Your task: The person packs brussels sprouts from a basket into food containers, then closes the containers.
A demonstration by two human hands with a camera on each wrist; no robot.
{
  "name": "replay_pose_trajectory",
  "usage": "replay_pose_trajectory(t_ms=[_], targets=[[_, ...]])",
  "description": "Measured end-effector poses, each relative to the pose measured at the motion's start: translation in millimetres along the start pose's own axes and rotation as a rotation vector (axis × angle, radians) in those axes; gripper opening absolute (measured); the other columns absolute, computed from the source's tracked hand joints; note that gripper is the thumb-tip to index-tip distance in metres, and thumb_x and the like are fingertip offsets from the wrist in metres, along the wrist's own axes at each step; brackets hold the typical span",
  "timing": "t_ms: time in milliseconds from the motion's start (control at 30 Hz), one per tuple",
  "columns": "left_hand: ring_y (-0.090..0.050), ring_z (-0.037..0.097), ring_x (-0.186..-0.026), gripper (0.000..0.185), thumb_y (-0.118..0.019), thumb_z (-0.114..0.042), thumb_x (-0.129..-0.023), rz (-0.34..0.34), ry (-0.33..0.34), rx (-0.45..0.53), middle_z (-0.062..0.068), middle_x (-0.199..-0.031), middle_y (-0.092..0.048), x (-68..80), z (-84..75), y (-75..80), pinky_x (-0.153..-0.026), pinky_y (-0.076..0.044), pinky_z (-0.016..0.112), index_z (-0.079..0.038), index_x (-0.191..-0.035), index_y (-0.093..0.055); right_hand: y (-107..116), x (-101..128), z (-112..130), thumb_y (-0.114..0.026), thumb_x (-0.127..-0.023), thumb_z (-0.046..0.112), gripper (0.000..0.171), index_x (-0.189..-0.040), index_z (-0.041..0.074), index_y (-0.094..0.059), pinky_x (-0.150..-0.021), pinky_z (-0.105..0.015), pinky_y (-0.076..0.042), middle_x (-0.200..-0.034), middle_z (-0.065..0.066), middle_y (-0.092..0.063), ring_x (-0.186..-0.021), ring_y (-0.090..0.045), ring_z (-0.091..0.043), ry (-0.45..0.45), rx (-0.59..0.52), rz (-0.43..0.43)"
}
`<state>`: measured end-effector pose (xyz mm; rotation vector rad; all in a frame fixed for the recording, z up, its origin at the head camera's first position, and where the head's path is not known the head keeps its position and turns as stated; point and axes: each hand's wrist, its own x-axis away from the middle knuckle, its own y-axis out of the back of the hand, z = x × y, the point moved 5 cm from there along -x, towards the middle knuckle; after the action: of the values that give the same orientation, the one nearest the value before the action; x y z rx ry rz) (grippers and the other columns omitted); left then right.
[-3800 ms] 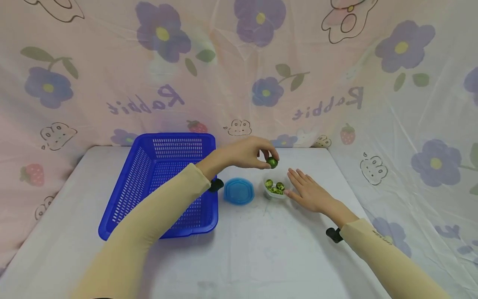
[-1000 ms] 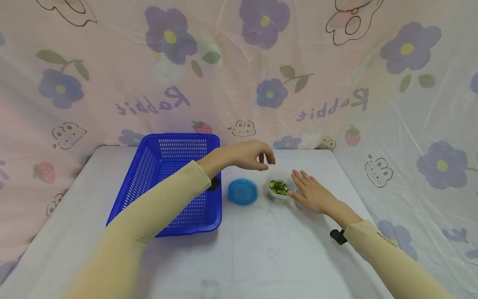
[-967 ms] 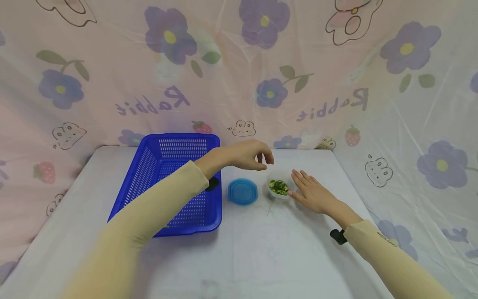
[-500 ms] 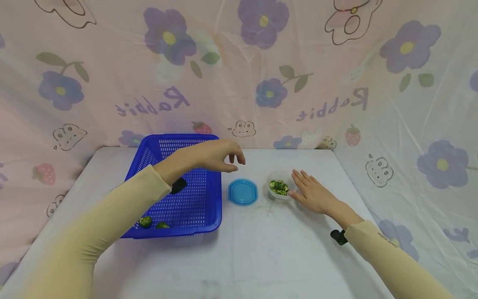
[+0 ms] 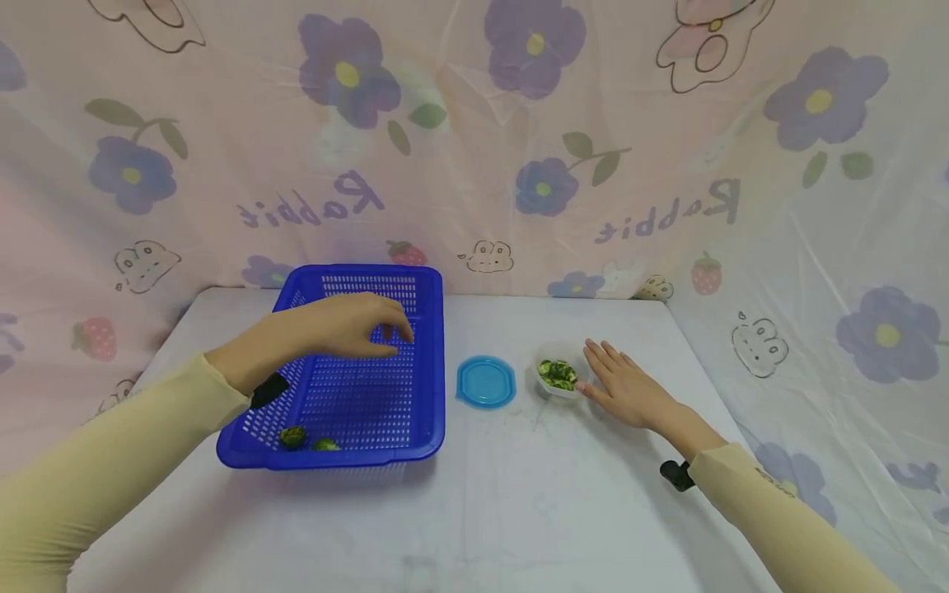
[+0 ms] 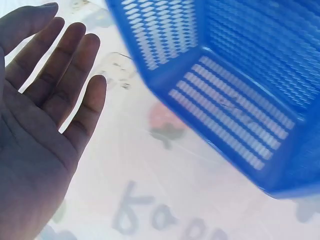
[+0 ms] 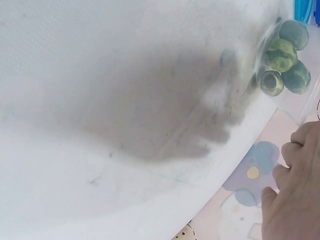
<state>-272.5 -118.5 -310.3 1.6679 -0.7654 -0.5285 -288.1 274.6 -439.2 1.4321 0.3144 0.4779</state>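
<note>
Head view: blue basket (image 5: pixel 435 375) stands on the left of the white surface (image 5: pixel 549 511), its back wall close to the printed cloth (image 5: pixel 460 123). Two green sprouts lie inside at the front: one whole sprout (image 5: pixel 292 437) and one part-hidden sprout (image 5: pixel 325 445) behind the front rim. Light-blue lid (image 5: pixel 486 382) lies flat just right of the basket, apart from it. Clear container (image 5: pixel 561 397) sits right of the lid, holding more sprouts (image 5: pixel 557 375).

Left hand (image 5: pixel 356 325) is above the basket, fingers slack and slightly bent, the thumb apart; the left wrist view shows the little finger spread from its neighbours. Right hand (image 5: pixel 630 391) is beside the container, fingers straight and near together, thumb tip at the container's right edge; contact cannot be told.

In the way: basket walls rise around its two sprouts; the left forearm crosses the left wall. Narrow strips of surface separate basket, lid and container; a wide stretch of surface runs in front of all three. The right surface edge slants past behind the right hand.

Hidden: part of the basket floor, under the left hand. Right wrist view: four sprouts countable in the container, lid and basket cut off at the corner, thumb unseen. Left wrist view: basket blurred and cropped.
</note>
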Motion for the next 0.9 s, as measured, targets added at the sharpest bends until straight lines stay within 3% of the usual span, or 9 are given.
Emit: replay_pose_trajectory(t_ms=[333,533,667,900], targets=[[-0.059,0.01,-0.087,0.019,-0.072,-0.022,-0.083,0.049,0.079,0.024,-0.012,-0.099,-0.063,55.7,32.1,-24.2,-0.077,-0.052,0.029,-0.024,-0.102,-0.069,-1.4,0.2,-1.3,-0.035,-0.098,0.055,0.077,-0.15,0.002,-0.015,-0.112,-0.057,-0.013,-0.157,-0.016,-0.011,-0.143,-0.009,-0.039,-0.004,0.002,-0.005],[-0.06,0.013,-0.088,0.018,-0.072,-0.023,-0.084,0.091,0.154,0.109,-0.009,-0.099,-0.064,86.8,43.8,-46.1,-0.076,-0.054,0.03,-0.024,-0.101,-0.068,-2.2,-0.2,-3.2,-0.033,-0.097,0.057,0.079,-0.15,0.001,-0.016,-0.112,-0.057,-0.014,-0.157,-0.016,-0.012,-0.143,-0.01,-0.04,-0.003,0.032,-0.014],[-0.059,0.011,-0.085,0.018,-0.072,-0.022,-0.083,0.098,0.168,0.114,-0.008,-0.098,-0.064,99.5,50.2,-59.3,-0.073,-0.052,0.028,-0.023,-0.101,-0.069,-1.9,-0.5,-2.7,-0.033,-0.097,0.057,0.078,-0.15,0.002,-0.016,-0.112,-0.057,-0.013,-0.157,-0.016,-0.011,-0.143,-0.009,-0.04,-0.005,0.024,-0.009],[-0.058,0.011,-0.08,0.019,-0.075,-0.016,-0.08,0.142,0.181,0.092,-0.008,-0.093,-0.064,108.6,55.7,-80.0,-0.069,-0.052,0.028,-0.018,-0.098,-0.07,-2.8,-1.4,-2.3,-0.033,-0.097,0.057,0.078,-0.151,0.002,-0.015,-0.112,-0.057,-0.013,-0.157,-0.015,-0.011,-0.143,-0.008,-0.038,-0.002,0.011,-0.006]])
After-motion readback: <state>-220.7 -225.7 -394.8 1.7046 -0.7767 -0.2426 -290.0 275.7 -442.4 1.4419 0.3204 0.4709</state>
